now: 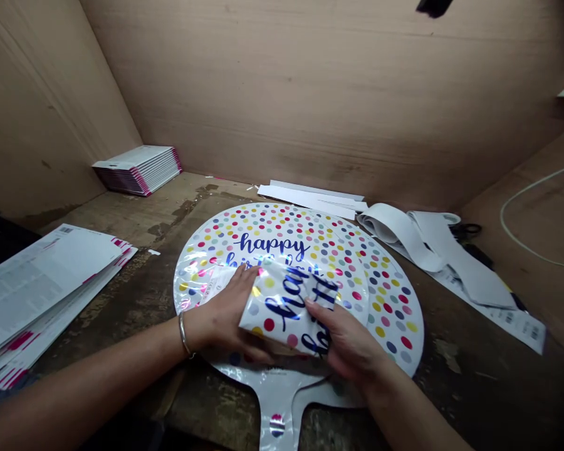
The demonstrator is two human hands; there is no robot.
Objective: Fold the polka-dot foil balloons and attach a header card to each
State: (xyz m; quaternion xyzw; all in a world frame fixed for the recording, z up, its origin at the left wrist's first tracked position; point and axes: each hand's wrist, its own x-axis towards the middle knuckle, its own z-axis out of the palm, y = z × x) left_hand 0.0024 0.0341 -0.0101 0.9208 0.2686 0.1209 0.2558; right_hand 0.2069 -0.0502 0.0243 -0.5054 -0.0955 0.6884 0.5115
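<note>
A folded foil balloon (272, 307), white with coloured dots and blue lettering, is between my hands. My right hand (352, 344) grips its right side, thumb on top and fingers underneath. On the left edge, my left hand (232, 313) is closed round the folded balloon, with some fingers hidden behind it. A bracelet circles the left wrist. Beneath both hands lie flat, uninflated round foil balloons (390, 300) with the same dots and "happy" lettering, overlapping one another. Their tails (277, 401) point toward me.
Printed card sleeves (42, 275) lie at the left. A neat stack of similar sleeves (141, 169) stands in the back left corner. White paper strips (310, 197) lie along the back wall. Curled label strips (432, 244) and black-handled scissors (467, 232) are at the right. Wooden panels (310, 94) enclose the table.
</note>
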